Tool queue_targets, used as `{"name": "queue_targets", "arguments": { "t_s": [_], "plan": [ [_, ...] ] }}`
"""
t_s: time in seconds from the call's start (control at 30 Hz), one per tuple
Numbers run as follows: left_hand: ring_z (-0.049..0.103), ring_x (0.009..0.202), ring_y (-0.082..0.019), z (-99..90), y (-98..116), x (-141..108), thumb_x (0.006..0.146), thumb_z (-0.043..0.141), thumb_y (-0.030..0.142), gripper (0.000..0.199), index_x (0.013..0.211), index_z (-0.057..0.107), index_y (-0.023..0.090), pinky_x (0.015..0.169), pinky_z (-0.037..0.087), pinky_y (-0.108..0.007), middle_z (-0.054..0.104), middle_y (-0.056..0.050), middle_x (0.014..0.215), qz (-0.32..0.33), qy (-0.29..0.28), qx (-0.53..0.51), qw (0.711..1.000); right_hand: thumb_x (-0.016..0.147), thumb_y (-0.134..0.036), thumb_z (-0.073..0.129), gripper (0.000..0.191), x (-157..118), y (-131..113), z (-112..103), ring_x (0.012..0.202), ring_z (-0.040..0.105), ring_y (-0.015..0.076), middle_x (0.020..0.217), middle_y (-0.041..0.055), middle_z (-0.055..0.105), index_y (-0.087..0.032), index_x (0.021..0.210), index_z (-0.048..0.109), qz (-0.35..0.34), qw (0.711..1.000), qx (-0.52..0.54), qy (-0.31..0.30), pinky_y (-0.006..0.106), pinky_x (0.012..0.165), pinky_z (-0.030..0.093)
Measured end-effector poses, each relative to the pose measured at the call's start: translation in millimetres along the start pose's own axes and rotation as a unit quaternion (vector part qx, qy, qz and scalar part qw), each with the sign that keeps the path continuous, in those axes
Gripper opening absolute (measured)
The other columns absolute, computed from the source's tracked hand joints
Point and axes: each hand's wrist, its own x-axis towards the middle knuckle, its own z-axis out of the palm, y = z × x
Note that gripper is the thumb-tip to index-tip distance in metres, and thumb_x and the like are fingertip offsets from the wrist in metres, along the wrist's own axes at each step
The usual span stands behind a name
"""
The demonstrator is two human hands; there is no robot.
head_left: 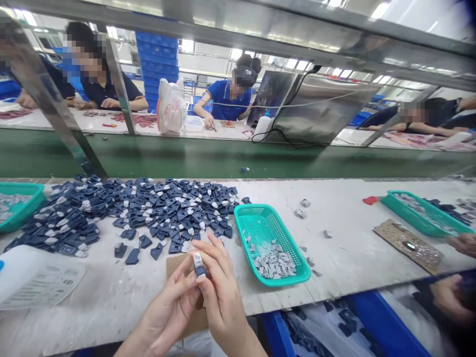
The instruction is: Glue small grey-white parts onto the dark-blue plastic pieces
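Partly white, partly navy piece (199,267)

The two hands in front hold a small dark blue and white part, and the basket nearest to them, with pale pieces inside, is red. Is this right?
Only the colour is wrong: the head view shows this basket is green. The left hand and right hand hold the part, and pale pieces lie inside.

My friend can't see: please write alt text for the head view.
A person's left hand and right hand hold a small navy and white part over a table. Beyond lies a heap of similar parts; a green basket at right holds pale pieces.
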Motion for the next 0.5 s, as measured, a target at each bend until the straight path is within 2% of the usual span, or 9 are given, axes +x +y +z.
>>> {"name": "queue_targets", "arguments": {
  "t_s": [0.07,0.13,0.2,0.27,0.33,0.4,0.5],
  "plan": [
    [0.072,0.087,-0.013,8.5,8.5,7.1,0.075,0.068,0.000,0.046,0.116,0.065,0.018,0.075,0.058,-0.015,0.074,-0.006,0.103,0.018,-0.027,0.063,0.997,0.100,-0.032,0.036,0.044,3.6,6.8,-15.8,0.145,0.021,0.0236,0.150,0.0029,0.041,-0.029,0.144,0.037,0.005,1.000,0.005,-0.003,0.050,0.117,0.021],
    [0.072,0.087,-0.014,17.7,25.5,19.4,0.071,0.073,0.002,0.065,0.130,0.056,0.022,0.076,0.059,-0.019,0.073,-0.007,0.109,0.051,-0.038,0.157,0.986,0.099,-0.038,0.036,0.045,7.5,21.5,-41.3,0.144,0.025,0.0240,0.151,0.0036,0.040,-0.029,0.144,0.039,0.036,0.999,0.002,0.012,0.049,0.116,0.023],
    [0.071,0.085,-0.013,26.8,50.3,39.4,0.068,0.076,0.003,0.077,0.137,0.049,0.025,0.074,0.059,-0.019,0.070,-0.008,0.115,0.106,-0.021,0.254,0.961,0.099,-0.037,0.038,0.038,10.3,45.7,-72.8,0.137,0.038,0.0240,0.143,0.0054,0.050,-0.028,0.132,0.054,0.100,0.993,-0.033,0.053,0.047,0.113,0.030],
    [0.070,0.084,-0.011,35.5,80.2,67.1,0.068,0.076,0.004,0.074,0.134,0.051,0.023,0.071,0.057,-0.016,0.069,-0.008,0.119,0.178,0.004,0.320,0.930,0.095,-0.035,0.046,0.030,11.1,76.2,-103.1,0.122,0.052,0.0252,0.127,0.0095,0.061,-0.022,0.115,0.064,0.166,0.976,-0.114,0.081,0.046,0.106,0.038],
    [0.069,0.085,-0.012,44.7,111.4,99.8,0.067,0.073,0.001,0.061,0.125,0.058,0.016,0.071,0.056,-0.016,0.070,-0.011,0.112,0.256,0.046,0.358,0.897,0.093,-0.030,0.044,0.028,9.7,105.3,-124.8,0.109,0.060,0.0251,0.114,0.0113,0.066,-0.019,0.110,0.064,0.228,0.958,-0.176,-0.005,0.045,0.097,0.045],
    [0.070,0.086,-0.014,54.9,140.5,133.7,0.067,0.071,0.001,0.056,0.120,0.060,0.014,0.074,0.056,-0.021,0.071,-0.011,0.108,0.311,0.098,0.424,0.845,0.088,-0.024,0.050,0.023,7.0,126.1,-135.1,0.098,0.064,0.0242,0.104,0.0100,0.069,-0.018,0.104,0.066,0.244,0.949,-0.185,-0.078,0.042,0.089,0.049],
    [0.069,0.086,-0.017,69.9,176.0,180.3,0.069,0.069,0.000,0.049,0.116,0.059,0.008,0.076,0.057,-0.028,0.070,-0.013,0.103,0.330,0.160,0.462,0.807,0.081,-0.019,0.060,0.016,4.0,138.5,-134.7,0.094,0.065,0.0239,0.096,0.0079,0.069,-0.019,0.094,0.069,0.237,0.946,-0.176,-0.134,0.039,0.085,0.050]
  ]
}}
